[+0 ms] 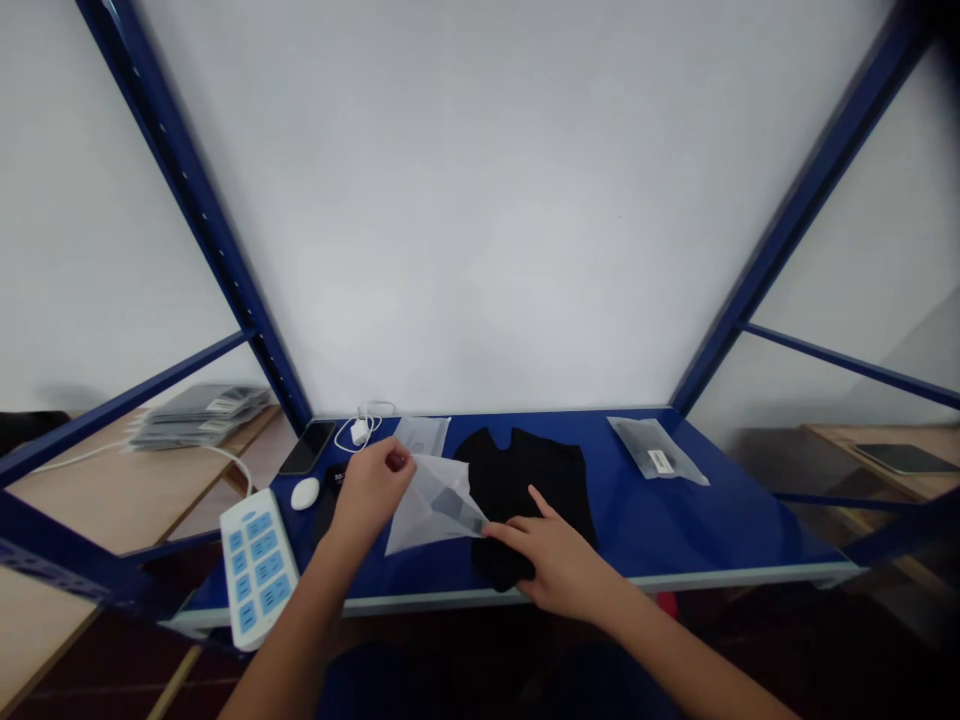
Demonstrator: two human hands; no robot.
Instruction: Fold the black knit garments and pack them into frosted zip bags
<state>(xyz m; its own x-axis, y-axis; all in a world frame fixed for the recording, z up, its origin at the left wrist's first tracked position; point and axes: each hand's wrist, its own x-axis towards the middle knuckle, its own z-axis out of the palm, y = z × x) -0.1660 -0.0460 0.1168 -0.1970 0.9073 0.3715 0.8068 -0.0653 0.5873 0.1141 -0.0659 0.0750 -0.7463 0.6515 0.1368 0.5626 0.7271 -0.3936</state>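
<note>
A translucent plastic bag (431,505) is stretched over the blue table, its upper left corner pinched in my left hand (375,482). At the bag's right edge, the index finger of my right hand (555,560) touches the opening, with the thumb and other fingers spread over a black garment (536,465). The garment lies on the table, partly under the bag and my right hand. A grey strip shows within the bag. Behind it, another clear bag (422,435) lies flat.
A packed bag with a white label (658,450) lies at the right of the blue table (675,545). On the left are a power strip (259,570), a white case (305,493), a phone (307,448) and a charger (360,431). Stacked packages (199,415) rest on a wooden table.
</note>
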